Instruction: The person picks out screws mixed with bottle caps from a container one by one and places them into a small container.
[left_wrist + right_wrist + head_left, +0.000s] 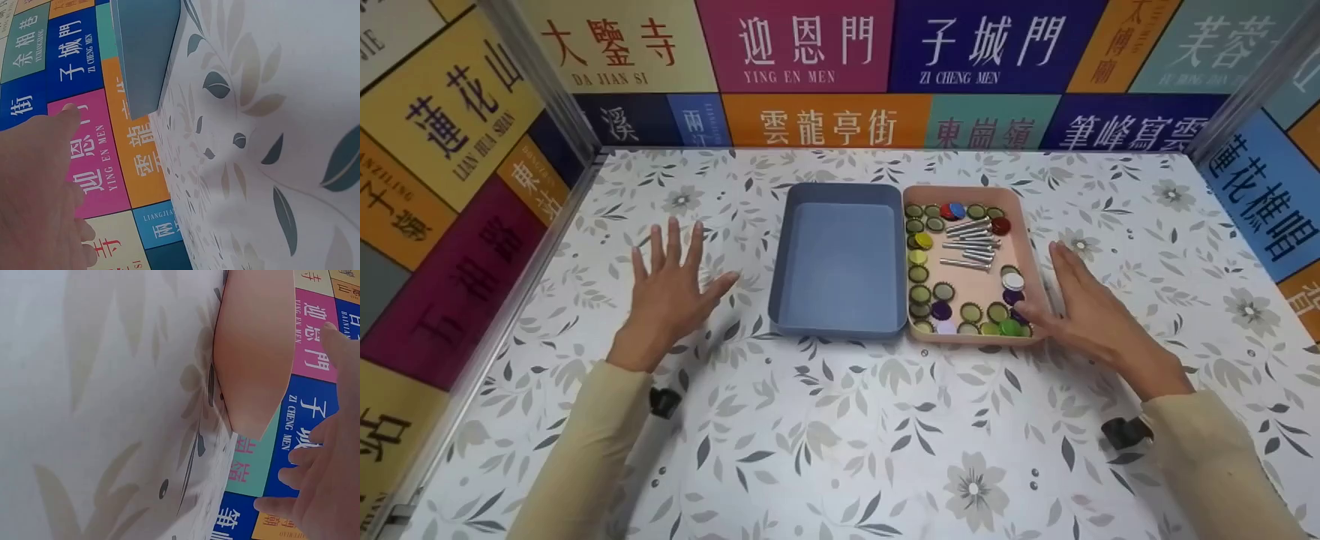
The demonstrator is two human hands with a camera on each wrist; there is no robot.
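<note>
My left hand (669, 289) is spread with straight fingers, left of a blue tray (840, 196) and apart from it. In the left wrist view, that hand (39, 185) shows at the left side, holding nothing. A pink tray (971, 193) stands against the blue one. Inside it lie several metal screws or nails (969, 246) and many bottle caps (919, 293), some coloured. Along the pink tray's right side, my right hand (1099, 322) has straight fingers, its thumb overlapping the near right rim. The right wrist view shows that hand (320, 467) beside the tray wall (253, 349).
A white tabletop (840, 442) with a leaf and flower print lies under both trays. Colourful panels (810, 45) with printed characters rise at the back and sides. Dark wrist devices (1126, 433) sit at both sleeves.
</note>
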